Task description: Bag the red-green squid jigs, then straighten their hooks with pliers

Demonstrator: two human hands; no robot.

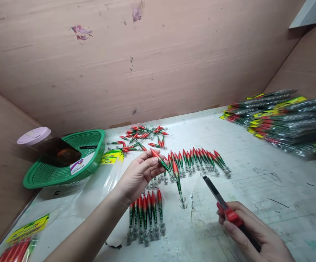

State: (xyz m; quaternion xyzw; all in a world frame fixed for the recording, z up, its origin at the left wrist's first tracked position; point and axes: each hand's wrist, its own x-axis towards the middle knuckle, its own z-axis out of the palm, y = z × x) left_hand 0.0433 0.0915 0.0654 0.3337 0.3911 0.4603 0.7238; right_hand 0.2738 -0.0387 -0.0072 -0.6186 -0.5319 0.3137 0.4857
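Observation:
My left hand (141, 173) is closed on two red-and-green squid lures (171, 169), pinched by their red ends, their hooked tails hanging down to the right. My right hand (252, 231) grips a red-and-black utility knife (224, 203), blade pointing up-left toward the hanging lure. A long row of the same lures (201, 160) lies just beyond my left hand. A shorter row (147, 214) lies below it. A loose pile of lures (143, 137) sits near the back wall.
A green plastic basket (92, 160) holding a dark phone stands at the left, a lidded jar (34, 135) behind it. Clear bags with yellow labels (111, 157) lie beside the basket. Stacked packaged lures (283, 120) fill the right rear. Cardboard walls (158, 58) enclose the white worktop (269, 174).

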